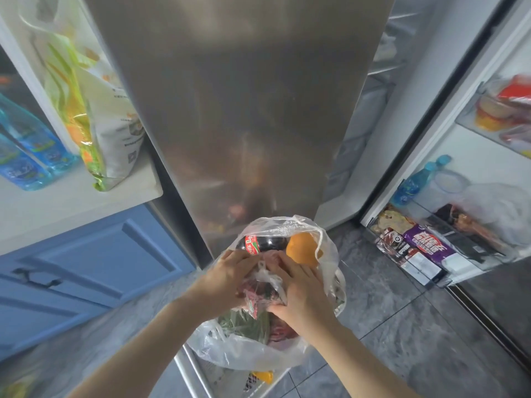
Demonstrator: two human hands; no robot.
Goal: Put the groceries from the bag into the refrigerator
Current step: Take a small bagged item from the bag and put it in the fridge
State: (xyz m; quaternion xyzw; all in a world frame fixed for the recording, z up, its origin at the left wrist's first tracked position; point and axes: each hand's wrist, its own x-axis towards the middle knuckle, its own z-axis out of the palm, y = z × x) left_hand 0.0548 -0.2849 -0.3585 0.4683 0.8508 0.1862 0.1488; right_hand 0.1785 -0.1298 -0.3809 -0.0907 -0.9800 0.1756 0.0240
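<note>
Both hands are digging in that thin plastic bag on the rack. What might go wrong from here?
1. The left hand and right hand grip a small wrapped packet; its thin film might tear.
2. The orange and the dark bottle lie loose near the grocery bag mouth and may roll out.
3. The open refrigerator door stands close on the right, easy to bump.

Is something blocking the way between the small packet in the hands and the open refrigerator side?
Nothing visible does: both hands hold the wrapped packet above the grocery bag, and the open compartment lies up right, beyond the closed steel door.
</note>
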